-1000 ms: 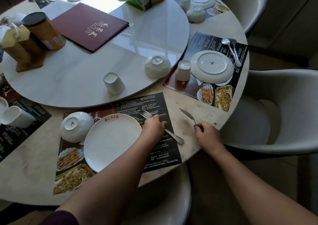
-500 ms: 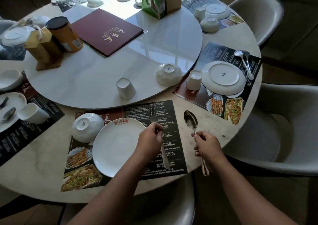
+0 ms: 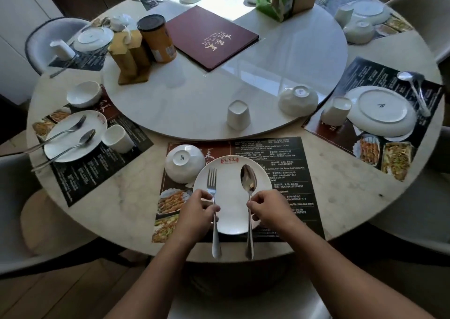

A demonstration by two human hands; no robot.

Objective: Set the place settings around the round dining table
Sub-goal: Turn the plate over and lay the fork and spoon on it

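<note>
left hand pinching fork, right hand pinching spoon, both laid across plate, handles overhanging table edge. risk: released unbalanced, handles tip off rim, or nudged plate slides toward edge.

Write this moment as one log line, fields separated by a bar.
step: cutlery onto near plate | left hand: holds fork | right hand: holds spoon | both lie over plate, handles toward person
</note>
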